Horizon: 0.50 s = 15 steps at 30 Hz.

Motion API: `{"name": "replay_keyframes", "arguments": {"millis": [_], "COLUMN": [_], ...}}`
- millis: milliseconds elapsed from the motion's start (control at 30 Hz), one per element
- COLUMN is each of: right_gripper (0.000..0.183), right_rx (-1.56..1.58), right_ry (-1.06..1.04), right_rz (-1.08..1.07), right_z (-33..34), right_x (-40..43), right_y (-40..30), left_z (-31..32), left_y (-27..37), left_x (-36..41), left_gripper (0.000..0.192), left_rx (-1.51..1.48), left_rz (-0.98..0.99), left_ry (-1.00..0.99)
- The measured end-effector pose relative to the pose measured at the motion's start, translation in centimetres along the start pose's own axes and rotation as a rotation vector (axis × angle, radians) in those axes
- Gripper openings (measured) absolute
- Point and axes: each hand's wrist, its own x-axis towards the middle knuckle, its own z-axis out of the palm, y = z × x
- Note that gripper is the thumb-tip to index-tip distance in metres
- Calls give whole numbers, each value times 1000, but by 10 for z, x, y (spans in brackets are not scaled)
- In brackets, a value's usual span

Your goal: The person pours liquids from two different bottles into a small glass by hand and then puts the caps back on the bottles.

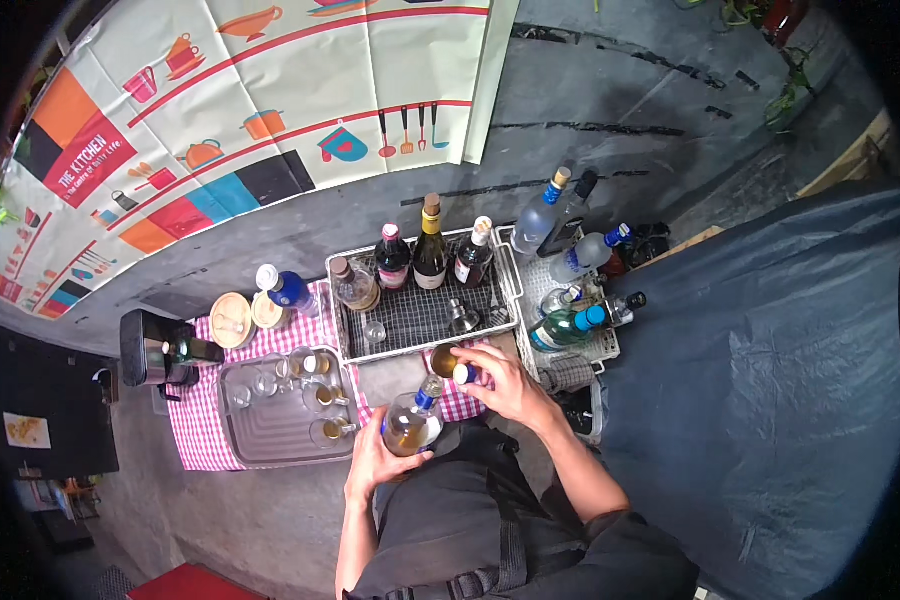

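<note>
My left hand [375, 459] is wrapped around a clear glass bottle [409, 429] with a blue neck band and amber liquid inside. The bottle is held close to my body, its uncovered mouth pointing away from me. Between the fingers of my right hand [511, 386] is a blue and white bottle cap [463, 373]. Those fingertips also reach the rim of a small cup of amber liquid [444, 361]; whether they bear its weight I cannot tell. To the left, a grey tray [270, 435] carries several small glass cups, some with amber liquid, such as one glass cup [322, 397].
A white wire basket [427, 349] holds several bottles, a metal jigger [463, 318] and a small glass [375, 332]. More bottles stand and lie in a second basket [525, 337] at the right. A blue bottle [292, 291], wooden-lidded jars [232, 321] and a black container [146, 349] line the left.
</note>
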Motion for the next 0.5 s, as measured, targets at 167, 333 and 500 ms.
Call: {"name": "replay_keyframes", "arguments": {"millis": [167,333,500], "right_gripper": [47,37,38], "right_rx": [-102,-169,-151], "right_ry": [-64,-213,-86], "right_rz": [-187,-200,-249], "right_z": [-6,6,32], "right_x": [-3,-25,-42], "right_y": [-22,-53,-65], "left_z": [-4,-16,-26], "left_y": [-6,-13,-32], "left_x": [-8,-23,-36], "left_gripper": [109,110,104], "left_rx": [16,65,43], "left_rz": [34,121,205], "left_ry": [-96,-181,-212]}}
